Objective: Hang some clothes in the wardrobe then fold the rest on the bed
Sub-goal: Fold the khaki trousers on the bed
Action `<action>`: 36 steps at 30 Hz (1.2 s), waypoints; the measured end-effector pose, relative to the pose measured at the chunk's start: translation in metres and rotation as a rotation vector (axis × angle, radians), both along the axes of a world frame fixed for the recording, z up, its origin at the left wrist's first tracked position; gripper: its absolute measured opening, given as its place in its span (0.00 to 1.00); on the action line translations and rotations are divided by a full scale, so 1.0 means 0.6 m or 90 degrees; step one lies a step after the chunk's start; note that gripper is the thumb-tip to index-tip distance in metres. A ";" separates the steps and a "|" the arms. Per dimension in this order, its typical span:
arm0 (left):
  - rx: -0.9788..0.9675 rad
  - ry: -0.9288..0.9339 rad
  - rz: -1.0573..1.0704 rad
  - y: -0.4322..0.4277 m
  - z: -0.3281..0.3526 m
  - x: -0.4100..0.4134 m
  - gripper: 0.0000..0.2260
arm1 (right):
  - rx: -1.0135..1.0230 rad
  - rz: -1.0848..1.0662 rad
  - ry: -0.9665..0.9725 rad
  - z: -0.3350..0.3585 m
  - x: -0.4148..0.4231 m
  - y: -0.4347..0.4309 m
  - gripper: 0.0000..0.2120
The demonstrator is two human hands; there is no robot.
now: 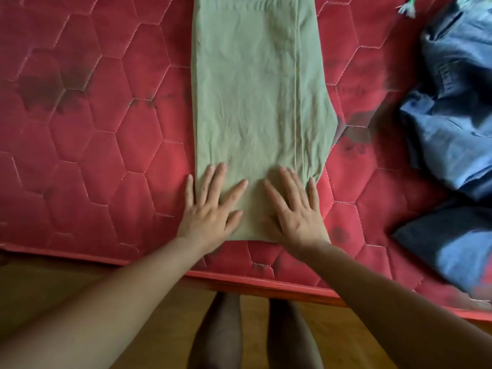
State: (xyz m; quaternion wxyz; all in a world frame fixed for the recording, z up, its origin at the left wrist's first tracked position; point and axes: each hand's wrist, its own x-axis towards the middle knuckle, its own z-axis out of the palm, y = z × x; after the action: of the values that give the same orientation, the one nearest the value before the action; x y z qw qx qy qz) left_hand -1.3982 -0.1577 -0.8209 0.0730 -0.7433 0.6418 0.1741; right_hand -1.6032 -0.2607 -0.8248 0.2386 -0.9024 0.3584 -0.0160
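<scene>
The fingers (214,179) of the left hand (210,214) and right hand (295,211) lay straight and spread, gripping nothing, palms pressed flat side by side on the near end of the khaki garment (255,102). That thin, creased cloth, folded into a long strip with a stitched seam down its right side, stretched across the red mattress (93,129), quilted in hexagons and darkly stained. Rumpled blue denim clothes (452,123) lay well apart on the right.
</scene>
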 end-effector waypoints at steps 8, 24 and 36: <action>-0.008 0.041 0.106 -0.194 0.017 0.030 0.32 | 0.557 -0.773 -0.227 0.073 0.038 -0.207 0.05; 0.150 0.016 0.078 -0.257 0.001 0.031 0.32 | 0.835 -0.836 -0.285 0.097 0.077 -0.296 0.13; -0.099 0.019 0.062 -0.269 0.008 0.061 0.29 | -0.084 -0.312 -0.074 0.059 0.086 -0.305 0.22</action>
State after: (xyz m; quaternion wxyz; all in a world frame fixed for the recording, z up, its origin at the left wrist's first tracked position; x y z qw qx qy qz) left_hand -1.3616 -0.3188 -0.8161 -0.0031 -0.7744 0.6174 0.1383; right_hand -1.5518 -0.4439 -0.7897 0.1887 -0.7997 0.5503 -0.1484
